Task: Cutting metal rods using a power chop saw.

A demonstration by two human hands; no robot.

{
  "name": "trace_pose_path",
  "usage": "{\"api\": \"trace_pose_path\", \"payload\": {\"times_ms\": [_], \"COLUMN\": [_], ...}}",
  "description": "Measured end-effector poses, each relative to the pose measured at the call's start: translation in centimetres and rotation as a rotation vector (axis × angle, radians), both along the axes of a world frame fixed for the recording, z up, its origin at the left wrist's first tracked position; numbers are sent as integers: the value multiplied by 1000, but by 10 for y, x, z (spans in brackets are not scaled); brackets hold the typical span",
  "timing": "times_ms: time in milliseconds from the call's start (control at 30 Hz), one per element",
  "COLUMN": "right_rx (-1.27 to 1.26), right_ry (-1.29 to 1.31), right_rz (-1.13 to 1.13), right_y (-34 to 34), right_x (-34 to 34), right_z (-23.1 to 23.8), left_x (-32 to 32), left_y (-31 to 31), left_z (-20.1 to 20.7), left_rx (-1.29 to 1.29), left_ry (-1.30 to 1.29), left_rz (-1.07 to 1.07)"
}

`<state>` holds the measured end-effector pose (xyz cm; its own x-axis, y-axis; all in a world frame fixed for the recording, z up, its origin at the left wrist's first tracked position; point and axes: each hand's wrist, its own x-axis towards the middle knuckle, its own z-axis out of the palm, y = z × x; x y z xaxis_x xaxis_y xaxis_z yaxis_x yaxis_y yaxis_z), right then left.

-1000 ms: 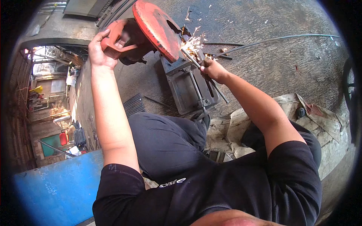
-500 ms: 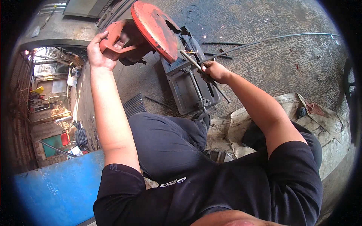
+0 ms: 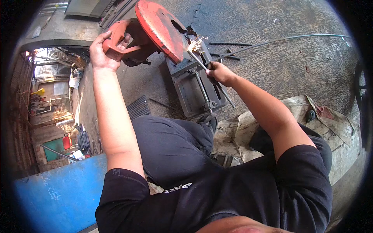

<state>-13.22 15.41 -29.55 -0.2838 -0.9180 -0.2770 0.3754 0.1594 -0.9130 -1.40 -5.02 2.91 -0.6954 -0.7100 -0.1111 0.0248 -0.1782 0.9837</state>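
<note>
My left hand (image 3: pixel 107 50) is wrapped round the handle of a red cut-off saw (image 3: pixel 160 31), whose round guard is worn and chipped. Beside the guard, bright sparks (image 3: pixel 196 45) fly where the far end of a thin metal rod (image 3: pixel 227 96) meets the wheel side. My right hand (image 3: pixel 220 73) is closed on that rod, which slants from the sparks down to the right. Under both hands lies the saw's grey metal base (image 3: pixel 182 97) with its clamp screw (image 3: pixel 200 85). The guard hides most of the wheel.
Short dark bars (image 3: pixel 225 55) lie on the floor past the base, and a long thin rod (image 3: pixel 283 39) stretches off to the right. A blue sheet (image 3: pixel 62 190) is at the lower left. Crumpled tan sacking (image 3: pixel 244 128) lies by my legs. Dark metal lengths (image 3: pixel 138 108) rest left of the base.
Sparks have flared up at the rod's far end, where hardly any showed before. The rod and my right hand have shifted very slightly; my left hand stays on the handle.
</note>
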Motion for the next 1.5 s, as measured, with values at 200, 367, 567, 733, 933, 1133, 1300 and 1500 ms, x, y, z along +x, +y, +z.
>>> {"api": "trace_pose_path", "payload": {"times_ms": [200, 367, 567, 733, 933, 1133, 1300, 1500], "right_rx": [36, 31, 36, -14, -11, -33, -38, -4], "right_ry": [-14, 23, -35, -72, -81, -81, -118, -71], "right_rz": [-30, -42, -35, -17, 44, 37, 68, 114], "right_y": [-4, -7, -5, -3, -3, -3, -1, 3], "right_x": [5, 8, 7, 8, 6, 8, 4, 0], "right_z": [-4, -9, -8, -3, -2, -5, -9, -15], "left_x": [1, 1, 0, 1, 1, 2, 1, 0], "left_y": [1, 0, 2, 0, -2, -2, -1, 3], "left_z": [0, 0, 0, 0, -1, 0, 0, 0], "left_rx": [7, 7, 18, 26, 15, 14, 15, 15], "left_ry": [-3, -14, -11, -7, -11, 0, -16, 3], "left_rz": [-41, 20, 37, 10, 29, -10, -31, 31]}}
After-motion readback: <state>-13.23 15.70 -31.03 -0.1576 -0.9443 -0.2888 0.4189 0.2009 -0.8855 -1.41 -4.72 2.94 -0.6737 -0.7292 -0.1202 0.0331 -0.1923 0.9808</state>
